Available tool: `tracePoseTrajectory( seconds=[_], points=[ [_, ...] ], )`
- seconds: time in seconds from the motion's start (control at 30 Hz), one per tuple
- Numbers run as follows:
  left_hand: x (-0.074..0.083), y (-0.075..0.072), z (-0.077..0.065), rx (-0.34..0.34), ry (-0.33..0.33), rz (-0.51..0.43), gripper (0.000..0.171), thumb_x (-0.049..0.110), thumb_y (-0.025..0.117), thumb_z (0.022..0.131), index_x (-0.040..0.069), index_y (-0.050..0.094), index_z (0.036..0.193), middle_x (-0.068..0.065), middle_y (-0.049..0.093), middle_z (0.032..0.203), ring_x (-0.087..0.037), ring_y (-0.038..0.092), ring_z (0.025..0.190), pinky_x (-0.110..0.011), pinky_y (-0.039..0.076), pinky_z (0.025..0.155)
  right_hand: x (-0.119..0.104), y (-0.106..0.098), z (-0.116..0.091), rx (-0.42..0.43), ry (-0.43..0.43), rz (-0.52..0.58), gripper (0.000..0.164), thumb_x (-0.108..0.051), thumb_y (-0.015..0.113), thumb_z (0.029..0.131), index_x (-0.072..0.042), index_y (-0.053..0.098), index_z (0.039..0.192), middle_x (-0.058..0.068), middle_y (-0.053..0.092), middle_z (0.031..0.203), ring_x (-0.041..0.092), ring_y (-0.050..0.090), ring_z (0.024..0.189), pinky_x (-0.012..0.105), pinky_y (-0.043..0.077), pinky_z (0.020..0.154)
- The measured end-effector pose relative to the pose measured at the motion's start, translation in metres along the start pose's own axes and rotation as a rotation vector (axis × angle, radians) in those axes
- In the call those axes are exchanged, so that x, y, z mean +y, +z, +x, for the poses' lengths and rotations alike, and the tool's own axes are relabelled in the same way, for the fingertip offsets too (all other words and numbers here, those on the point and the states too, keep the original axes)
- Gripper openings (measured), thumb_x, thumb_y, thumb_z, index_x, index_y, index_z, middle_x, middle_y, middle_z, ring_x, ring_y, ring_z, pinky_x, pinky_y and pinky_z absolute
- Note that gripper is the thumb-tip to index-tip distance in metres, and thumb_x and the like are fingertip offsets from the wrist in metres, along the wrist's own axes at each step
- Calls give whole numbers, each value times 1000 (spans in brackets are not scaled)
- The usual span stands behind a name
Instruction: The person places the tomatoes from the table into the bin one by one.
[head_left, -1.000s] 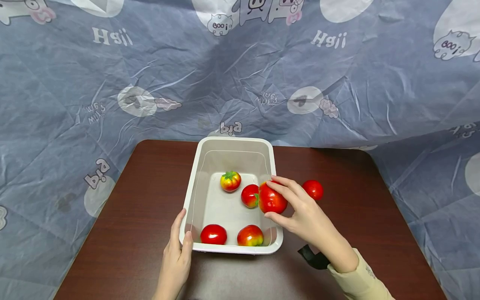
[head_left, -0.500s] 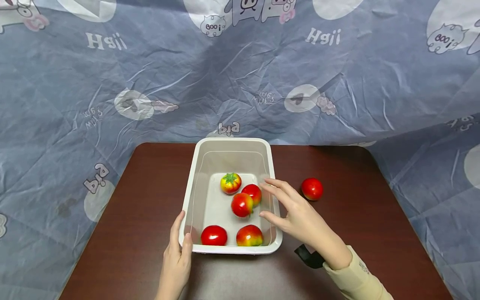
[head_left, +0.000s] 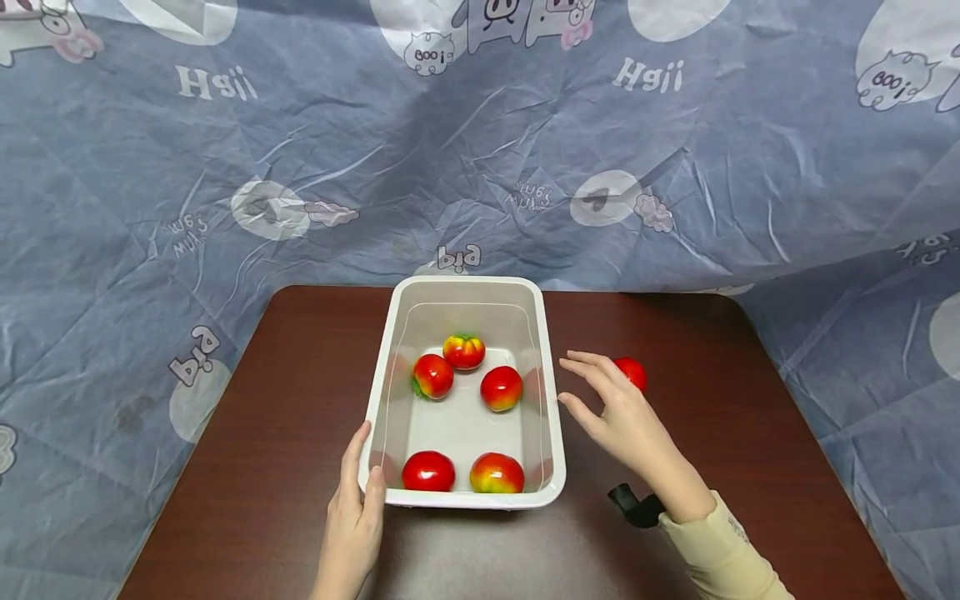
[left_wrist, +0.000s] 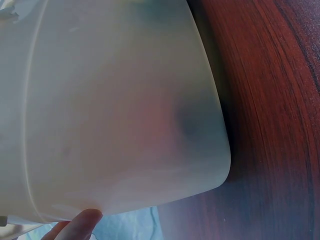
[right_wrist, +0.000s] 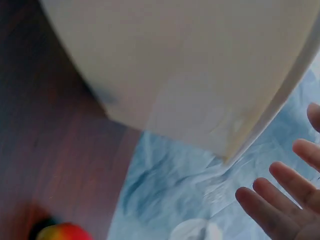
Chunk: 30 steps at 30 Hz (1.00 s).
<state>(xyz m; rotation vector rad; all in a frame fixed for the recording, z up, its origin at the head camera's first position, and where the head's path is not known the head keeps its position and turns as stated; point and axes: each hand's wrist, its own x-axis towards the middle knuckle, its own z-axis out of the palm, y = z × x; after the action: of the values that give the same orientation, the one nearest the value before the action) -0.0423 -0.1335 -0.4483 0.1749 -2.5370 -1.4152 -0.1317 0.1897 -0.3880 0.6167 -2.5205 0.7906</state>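
A white plastic bin (head_left: pixel 465 498) stands on the table with several glossy red-and-yellow toy tomatoes (head_left: pixel 502 388) inside. My left hand (head_left: pixel 351 525) holds the bin's near-left corner, thumb at the corner and fingers along the outer left wall. In the left wrist view one fingertip (left_wrist: pixel 89 216) shows against the bin's cloudy wall. My right hand (head_left: pixel 618 417) is in the air just right of the bin, fingers spread and holding nothing. Behind it, partly covered by the hand, one more tomato (head_left: pixel 632 373) lies on the table; its edge shows in the right wrist view.
The dark brown wooden table (head_left: pixel 247 467) extends on both sides of the bin. Behind it hangs a wrinkled blue cloth (head_left: pixel 420 167) with cartoon prints. A black strap (head_left: pixel 636 506) is at my right wrist, near the cream sleeve (head_left: pixel 720 550).
My right hand let go of a tomato into the bin, then moved right towards the tomato on the table. Tomatoes inside rolled, one ending near the left wall. The left hand stayed put.
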Motion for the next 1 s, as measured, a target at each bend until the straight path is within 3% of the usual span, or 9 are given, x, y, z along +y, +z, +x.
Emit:
tracePoseTrajectory(
  seconds=[0.17,0.33,0.5,0.67,1.0],
  points=[
    [0,0,0,4,2,7,54,23,49,103,37,32,152,-11,56,139,-27,60,112,-55,49,85,27,2,-4,-30,134,-12,43,-10,76,85,-5,64,127,13,59,131,32,57,119,47,47,94],
    [-1,0,0,2,6,0,53,25,48,103,36,32,152,-12,56,138,-28,61,110,-55,50,84,62,8,-8,-153,298,-70,46,-16,70,90,0,58,131,22,53,135,42,50,124,59,41,102],
    [0,0,0,-2,3,0,53,26,48,103,36,32,152,-13,55,139,-30,60,112,-58,49,84,95,15,-15,-256,423,-136,49,-17,66,92,5,53,134,29,47,137,49,43,125,62,39,102],
    [0,1,0,-1,7,6,53,26,48,103,36,32,152,-13,55,139,-31,60,113,-59,49,87,114,21,-19,-270,450,-182,50,-15,66,91,4,52,135,30,44,139,51,39,125,65,41,98],
    [-2,1,0,8,7,13,53,26,48,104,37,32,152,-12,56,139,-31,61,114,-58,48,89,128,26,-19,-281,464,-203,53,-13,67,89,6,49,136,33,39,142,54,33,128,67,40,98]
  ],
)
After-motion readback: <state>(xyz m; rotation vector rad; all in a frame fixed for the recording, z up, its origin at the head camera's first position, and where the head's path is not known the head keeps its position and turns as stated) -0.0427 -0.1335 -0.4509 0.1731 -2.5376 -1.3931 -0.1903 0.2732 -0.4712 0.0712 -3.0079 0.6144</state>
